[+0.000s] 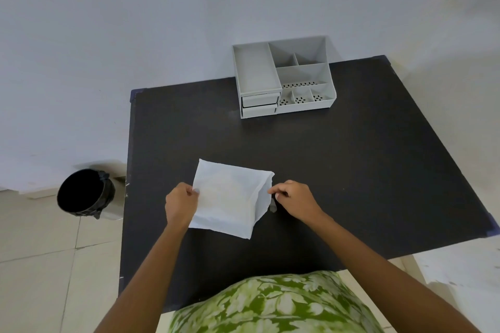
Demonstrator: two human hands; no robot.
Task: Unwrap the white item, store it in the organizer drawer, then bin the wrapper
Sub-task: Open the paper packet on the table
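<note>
A flat white wrapped packet (230, 197) lies over the near middle of the black table (351, 170). My left hand (180, 204) pinches its left edge. My right hand (293, 199) pinches the right edge, where a flap of wrapper is folded up. What is inside the wrapper is hidden. A grey desk organizer (284, 77) stands at the far edge of the table, with two shut drawers (260, 104) at its front left. A bin (86, 194) with a black liner stands on the floor left of the table.
A wall rises right behind the organizer. Pale floor tiles (40, 265) lie to the left. A white surface (465, 265) sits beyond the table's right near corner. My green patterned shirt fills the bottom of the view.
</note>
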